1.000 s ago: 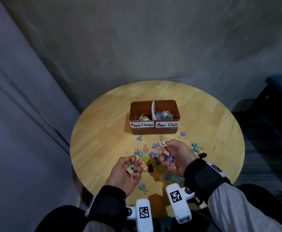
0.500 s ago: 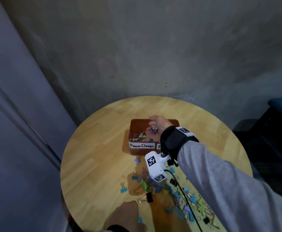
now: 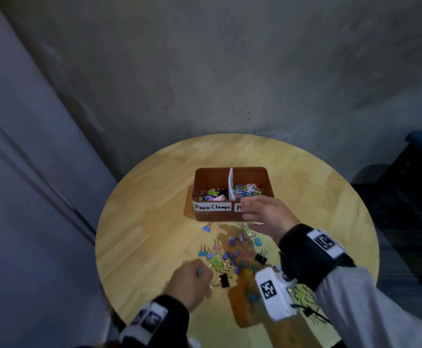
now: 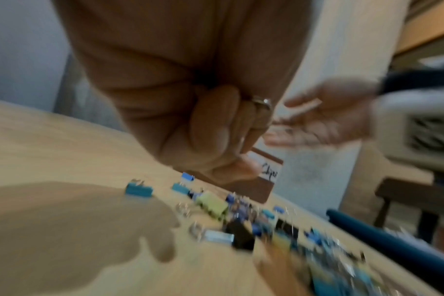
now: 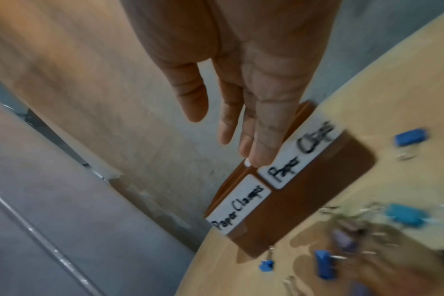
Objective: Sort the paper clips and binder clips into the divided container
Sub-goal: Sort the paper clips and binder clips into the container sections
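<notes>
Head view: I see the round table [image 3: 139, 247] carrying the brown box [image 3: 265, 180], split by a white divider [image 3: 230, 183]. Its left compartment, labelled "Paper Clamps", holds binder clips [image 3: 213, 195]; its right compartment holds paper clips [image 3: 246, 190]. A loose pile [image 3: 232, 254] of coloured binder clips lies on the table just in front of the box. My right hand [image 3: 267, 217] hangs above the box's near right corner, fingers straight and holding nothing. My left hand [image 3: 188, 282] sits at the pile's near left edge, fingers curled, with a teal clip [image 3: 200, 272] showing at the fingertips.

Left wrist view: the left hand [image 4: 190, 120] is closed into a fist above the blurred pile [image 4: 241, 216]; I cannot tell here what it pinches.

Right wrist view: the right hand [image 5: 254, 96] is spread flat, fingertips over the box [image 5: 304, 210] rim beside the "Paper Clips" label.
</notes>
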Motion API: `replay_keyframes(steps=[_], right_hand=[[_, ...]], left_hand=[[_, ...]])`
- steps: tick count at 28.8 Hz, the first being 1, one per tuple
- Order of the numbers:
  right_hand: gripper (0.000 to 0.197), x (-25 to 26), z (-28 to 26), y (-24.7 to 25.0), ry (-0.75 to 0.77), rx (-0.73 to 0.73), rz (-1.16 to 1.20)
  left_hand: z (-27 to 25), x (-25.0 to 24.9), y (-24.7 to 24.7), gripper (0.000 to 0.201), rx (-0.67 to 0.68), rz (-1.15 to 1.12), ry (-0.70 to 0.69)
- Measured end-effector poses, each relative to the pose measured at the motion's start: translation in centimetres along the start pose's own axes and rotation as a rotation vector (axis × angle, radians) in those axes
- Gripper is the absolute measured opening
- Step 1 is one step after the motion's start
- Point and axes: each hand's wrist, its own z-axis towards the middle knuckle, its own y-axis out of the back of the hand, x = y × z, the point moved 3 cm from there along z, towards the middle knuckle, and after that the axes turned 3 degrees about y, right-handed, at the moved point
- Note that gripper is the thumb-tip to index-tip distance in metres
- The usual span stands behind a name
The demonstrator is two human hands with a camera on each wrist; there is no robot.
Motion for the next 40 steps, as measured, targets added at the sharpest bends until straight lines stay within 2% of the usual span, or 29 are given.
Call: replay_keyframes(steps=[3,7,10,13,15,17,20,23,24,26,28,31,32,34,36,40], right_hand=[[0.013,-2.2,-1.8,2.6,0.008,-0.069,-0.066],[0.009,-5.8,-3.0,5.2,-0.009,-0.124,-0.247],[0.015,-8.1,-3.4,6.5,0.023,-0.154,-0.452],[0.017,-9.4,-3.7,6.9,0.016,-0.151,-0.54],[0.022,-10.0,-3.8,7.6,0.008,-0.186,-0.557],[0.026,-10.4,-4.1,8.6,0.002,-0.232,-0.546],[0.022,-10.6,-4.9,9.2,0.014,-0.259,-0.542],[0.023,-10.3,-5.2,8.5,0.066,-0.242,-0.681],[0.027,-10.2,-5.2,7.9,0.084,-0.211,-0.739],[0.033,-9.7,-5.1,6.3,0.16,-0.11,-0.965],[0.042,-9.5,-4.9,5.2,0.231,-0.023,-1.181],[0.047,-9.0,-4.5,4.5,0.23,0.016,-1.259],[0.046,-8.8,-4.3,4.3,0.231,0.022,-1.276],[0.043,-8.7,-4.0,3.6,0.25,0.064,-1.319],[0.044,-8.7,-3.9,2.7,0.274,0.135,-1.389],[0.046,-8.6,-3.2,1.9,0.279,0.19,-1.432]], left_hand=[[2.4,-3.4,2.8,0.027,-0.131,-0.319,0.027],[8.1,-8.3,6.3,0.026,-0.233,-0.429,-0.005],[12.1,-11.0,7.1,0.036,-0.267,-0.483,0.054],[14.1,-12.0,6.5,0.042,-0.281,-0.565,0.141],[14.6,-12.4,6.0,0.054,-0.265,-0.62,0.143],[14.6,-12.8,5.7,0.056,-0.249,-0.632,0.117],[13.4,-13.0,5.5,0.036,-0.246,-0.551,0.051],[10.1,-12.4,5.2,0.016,-0.413,-0.278,-0.174],[8.5,-12.0,4.5,0.012,-0.446,-0.17,-0.251],[5.5,-10.6,2.3,0.018,-0.393,-0.041,-0.322],[3.6,-8.7,-0.5,0.024,-0.26,0.038,-0.298],[2.5,-6.3,-4.2,0.022,-0.104,0.292,-0.263],[2.4,-5.8,-5.1,0.028,-0.071,0.383,-0.265],[2.8,-4.9,-6.2,0.046,-0.022,0.518,-0.271],[3.4,-4.7,-6.8,0.055,0.005,0.579,-0.256],[4.4,-5.1,-7.0,0.045,0.01,0.631,-0.252]])
